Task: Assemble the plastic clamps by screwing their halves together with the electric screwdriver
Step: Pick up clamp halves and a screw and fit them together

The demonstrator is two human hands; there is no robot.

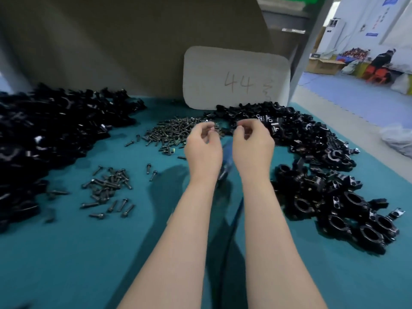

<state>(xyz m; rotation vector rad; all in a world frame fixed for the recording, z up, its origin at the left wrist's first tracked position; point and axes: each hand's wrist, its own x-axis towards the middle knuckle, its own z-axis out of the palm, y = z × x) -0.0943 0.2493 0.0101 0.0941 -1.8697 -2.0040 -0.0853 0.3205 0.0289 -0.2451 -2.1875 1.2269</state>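
Clamp halves (44, 134) and screws (176, 132) loose on table (89, 253)

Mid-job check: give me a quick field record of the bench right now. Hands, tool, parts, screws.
Left hand: raised above the table, fingers curled; too blurred to tell if it holds anything
Right hand: raised beside it, fingers curled; contents unclear
Blue electric screwdriver: lying on the teal table mat between the wrists, mostly hidden
Loose black plastic clamp halves: heap at left
Black screws: far pile, near pile
Ring-shaped black clamps: heap at right, seemingly assembled
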